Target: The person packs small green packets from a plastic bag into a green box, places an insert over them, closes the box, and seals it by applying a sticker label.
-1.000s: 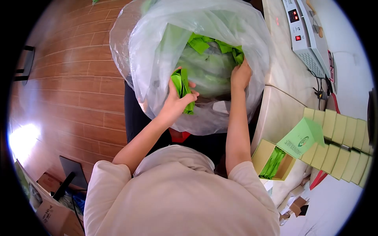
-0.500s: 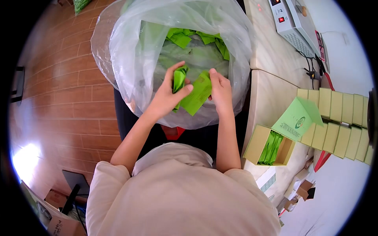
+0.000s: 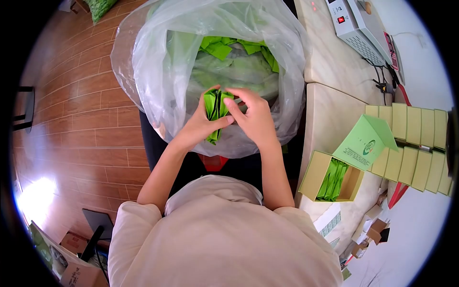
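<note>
Several green packets [image 3: 213, 112] stand edge-on together between my hands, over the near rim of a large clear plastic bag [image 3: 160, 91]. My left hand [image 3: 197, 125] wraps round them from the left, its thumb across their near side. On the right side, my right hand [image 3: 251, 115] grips the same bundle with fingers and thumb. More loose green packets [image 3: 220, 49] lie inside the bag at its far side. To the right, an open box [image 3: 308, 177] with a raised green lid [image 3: 362, 142] holds a row of green packets [image 3: 333, 179].
The box stands on a pale marbled counter [image 3: 330, 105]. Behind it are rows of closed boxes [image 3: 413, 122]. A white machine with a red switch [image 3: 358, 33] and cables sits at the far right. Brown floor [image 3: 103, 138] lies left, with cartons [image 3: 76, 272] at lower left.
The single packet in my right hand has joined the others in my left. My right hand has moved left and now closes on the bundle.
</note>
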{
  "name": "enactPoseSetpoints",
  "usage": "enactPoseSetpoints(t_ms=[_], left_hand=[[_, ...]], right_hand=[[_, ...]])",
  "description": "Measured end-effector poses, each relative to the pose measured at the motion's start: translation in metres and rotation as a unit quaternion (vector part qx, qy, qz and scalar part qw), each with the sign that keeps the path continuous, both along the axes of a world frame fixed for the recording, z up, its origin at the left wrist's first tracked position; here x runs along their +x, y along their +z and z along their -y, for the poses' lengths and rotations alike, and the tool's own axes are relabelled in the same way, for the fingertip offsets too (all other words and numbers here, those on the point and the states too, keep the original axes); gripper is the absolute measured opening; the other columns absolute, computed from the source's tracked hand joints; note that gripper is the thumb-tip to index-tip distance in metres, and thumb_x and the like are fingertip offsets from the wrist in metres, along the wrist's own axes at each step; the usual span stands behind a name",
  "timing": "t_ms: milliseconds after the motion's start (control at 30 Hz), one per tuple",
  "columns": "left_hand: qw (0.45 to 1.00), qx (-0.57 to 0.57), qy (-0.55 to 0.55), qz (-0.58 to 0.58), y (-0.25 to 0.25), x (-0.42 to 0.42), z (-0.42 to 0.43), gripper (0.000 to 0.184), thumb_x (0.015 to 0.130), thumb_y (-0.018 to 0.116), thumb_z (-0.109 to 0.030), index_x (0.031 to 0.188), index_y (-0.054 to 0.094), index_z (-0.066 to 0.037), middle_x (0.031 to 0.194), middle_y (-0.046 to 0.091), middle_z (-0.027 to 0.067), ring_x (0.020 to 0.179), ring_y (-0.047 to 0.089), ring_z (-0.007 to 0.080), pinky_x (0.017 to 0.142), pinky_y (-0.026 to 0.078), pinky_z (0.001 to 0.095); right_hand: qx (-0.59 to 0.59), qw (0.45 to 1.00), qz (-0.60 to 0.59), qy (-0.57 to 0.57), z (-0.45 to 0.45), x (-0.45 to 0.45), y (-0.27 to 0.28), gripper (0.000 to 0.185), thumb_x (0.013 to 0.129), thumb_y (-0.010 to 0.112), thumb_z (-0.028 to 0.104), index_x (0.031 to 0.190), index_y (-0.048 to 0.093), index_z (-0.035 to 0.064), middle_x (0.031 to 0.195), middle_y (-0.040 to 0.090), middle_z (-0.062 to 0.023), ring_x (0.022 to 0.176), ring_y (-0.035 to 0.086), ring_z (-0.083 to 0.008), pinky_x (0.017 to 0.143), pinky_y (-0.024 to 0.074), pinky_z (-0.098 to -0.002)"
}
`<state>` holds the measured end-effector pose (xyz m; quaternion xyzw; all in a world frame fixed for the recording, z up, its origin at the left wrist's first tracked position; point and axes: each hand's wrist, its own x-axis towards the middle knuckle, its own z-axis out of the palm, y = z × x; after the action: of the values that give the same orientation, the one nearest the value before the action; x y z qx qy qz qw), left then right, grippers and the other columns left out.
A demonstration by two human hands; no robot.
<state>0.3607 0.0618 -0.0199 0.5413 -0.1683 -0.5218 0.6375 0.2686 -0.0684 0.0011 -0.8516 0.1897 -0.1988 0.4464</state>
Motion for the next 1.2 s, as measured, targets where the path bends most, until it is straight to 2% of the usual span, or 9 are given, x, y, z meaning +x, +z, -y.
enactPoseSetpoints(t_ms=[133,267,400,600,733,800,933,1000,1200], left_hand=[[1.0,0.007,-0.01,0.0,-0.008,0.001,0.0,0.087,0.082,0.072,-0.019,0.147,0.016,-0.008,0.115,0.053,0.0074,0.091,0.054,0.0132,0.08,0.046,0.0302],[0.999,0.014,-0.005,-0.034,-0.01,0.007,-0.001,0.087,0.08,0.073,-0.018,0.147,0.018,-0.009,0.116,0.053,0.0087,0.091,0.055,0.014,0.08,0.047,0.0306],[0.998,0.025,0.054,-0.004,-0.021,0.009,0.0,0.088,0.08,0.075,-0.019,0.146,0.018,-0.01,0.114,0.054,0.0084,0.088,0.055,0.0145,0.078,0.047,0.0304],[0.997,0.024,0.034,-0.062,-0.019,0.008,-0.006,0.095,0.075,0.08,-0.029,0.144,0.018,-0.01,0.11,0.052,0.0104,0.089,0.056,0.0165,0.078,0.047,0.0307],[0.997,0.019,0.034,-0.074,-0.02,0.011,-0.008,0.09,0.08,0.075,-0.021,0.146,0.016,-0.008,0.114,0.054,0.0083,0.087,0.055,0.0152,0.078,0.047,0.0308],[0.997,0.018,0.027,-0.073,-0.021,0.012,-0.009,0.089,0.08,0.075,-0.021,0.146,0.016,-0.008,0.114,0.054,0.0085,0.088,0.056,0.0156,0.078,0.047,0.0309],[0.991,0.013,0.073,-0.111,-0.015,0.013,-0.007,0.082,0.083,0.072,-0.023,0.144,0.019,-0.009,0.115,0.055,0.0097,0.092,0.059,0.0173,0.079,0.05,0.0324],[0.986,0.005,0.105,-0.128,-0.013,0.014,-0.004,0.078,0.085,0.071,-0.024,0.142,0.021,-0.009,0.115,0.055,0.0102,0.093,0.059,0.0178,0.079,0.051,0.0328],[0.98,0.004,0.179,-0.085,-0.018,0.014,0.0,0.068,0.087,0.069,-0.025,0.138,0.028,-0.01,0.117,0.055,0.0115,0.092,0.06,0.0181,0.076,0.053,0.0329]], right_hand=[[-0.104,0.994,-0.024,0.03,0.009,0.008,-0.001,0.014,0.088,0.06,0.013,0.095,0.064,0.001,0.084,0.068,-0.0128,0.08,0.065,-0.0285,0.07,0.051,-0.034],[0.087,0.989,-0.023,-0.113,0.046,0.027,-0.028,0.015,0.09,0.056,0.012,0.098,0.063,0.0016,0.087,0.068,-0.0145,0.083,0.065,-0.0334,0.071,0.0511,-0.0396],[-0.266,0.932,-0.118,-0.214,0.124,0.04,-0.089,0.049,0.087,0.062,0.025,0.125,0.048,-0.0035,0.123,0.054,-0.0274,0.113,0.051,-0.0431,0.097,0.0388,-0.0486],[-0.325,0.891,-0.128,-0.291,0.161,0.06,-0.111,0.06,0.079,0.07,0.023,0.129,0.046,-0.0014,0.123,0.053,-0.0272,0.117,0.047,-0.0443,0.099,0.0383,-0.0464],[-0.305,0.918,-0.145,-0.208,0.17,0.079,-0.099,0.066,0.082,0.068,0.024,0.135,0.04,-0.0022,0.135,0.043,-0.0265,0.125,0.041,-0.0416,0.106,0.0316,-0.0475],[-0.321,0.9,-0.239,-0.175,0.181,0.089,-0.096,0.053,0.084,0.062,0.018,0.132,0.046,0.002,0.133,0.047,-0.025,0.122,0.044,-0.0411,0.104,0.0334,-0.0485],[-0.348,0.905,-0.189,-0.153,0.168,0.091,-0.093,0.043,0.086,0.056,0.013,0.127,0.051,0.0048,0.128,0.051,-0.0242,0.118,0.047,-0.0407,0.101,0.0365,-0.0482],[-0.354,0.915,-0.115,-0.158,0.131,0.075,-0.075,0.035,0.09,0.053,0.015,0.122,0.051,0.0023,0.108,0.061,-0.0269,0.097,0.057,-0.0452,0.082,0.0444,-0.0508],[-0.141,0.951,-0.157,-0.227,0.035,-0.007,-0.009,0.025,0.086,0.061,0.016,0.106,0.06,0.0011,0.075,0.066,-0.0197,0.072,0.063,-0.0372,0.065,0.0475,-0.0435]])
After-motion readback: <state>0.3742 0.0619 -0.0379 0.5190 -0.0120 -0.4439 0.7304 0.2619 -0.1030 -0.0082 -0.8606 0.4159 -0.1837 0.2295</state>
